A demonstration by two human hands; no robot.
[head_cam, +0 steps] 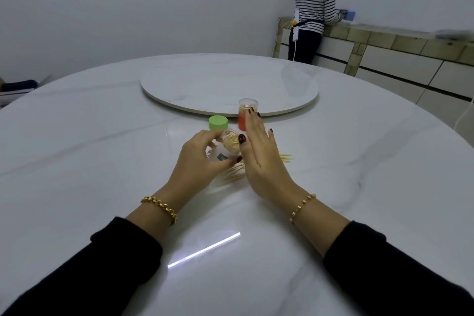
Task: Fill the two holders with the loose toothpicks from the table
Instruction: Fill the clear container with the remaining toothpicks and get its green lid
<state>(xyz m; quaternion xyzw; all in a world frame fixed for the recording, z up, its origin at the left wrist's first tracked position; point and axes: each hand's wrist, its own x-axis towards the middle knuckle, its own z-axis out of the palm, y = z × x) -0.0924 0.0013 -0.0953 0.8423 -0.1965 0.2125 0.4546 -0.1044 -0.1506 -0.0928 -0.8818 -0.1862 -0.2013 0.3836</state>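
Observation:
My left hand [198, 161] grips a clear toothpick holder [223, 149] with a white label, tilted with its open mouth toward my right hand and packed with toothpicks. My right hand [259, 154] is held flat and upright beside that mouth, fingers straight, thumb next to the opening. Loose toothpicks [233, 173] lie on the white marble table [102, 161] under and between my hands, and a few more [284, 156] show to the right of my right hand. A green lid [218, 122] stands behind the holder. A second holder [245, 113] with an orange base and clear top stands upright behind my right fingertips.
A round marble turntable [228, 82] sits at the table's middle, just beyond the holders. A person in a striped top [314, 7] stands at a tiled counter [384, 38] at the far right, facing away. A bright light streak reflects near the table's front.

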